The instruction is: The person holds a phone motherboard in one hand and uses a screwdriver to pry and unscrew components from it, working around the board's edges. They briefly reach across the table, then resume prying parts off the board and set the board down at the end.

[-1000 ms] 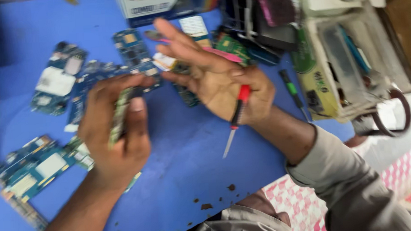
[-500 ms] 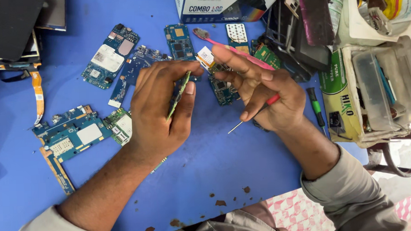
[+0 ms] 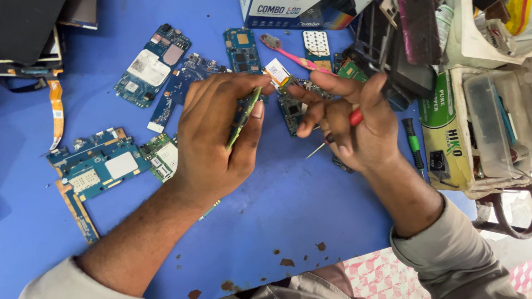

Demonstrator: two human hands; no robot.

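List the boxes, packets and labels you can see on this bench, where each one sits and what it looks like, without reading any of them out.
Cardboard box: top centre edge, flat, white and dark blue, lettered.
Green packet: right side, upright against a clear plastic tray, green and cream.
White sticker: on a blue circuit board, upper left, rectangular.
Yellow-red pack: top right corner, partly hidden.

Bright, even light overhead (soft shadows beneath hands), sharp focus throughout.

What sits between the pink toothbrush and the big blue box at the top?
In the head view, only bare blue table separates the pink toothbrush from the blue box.
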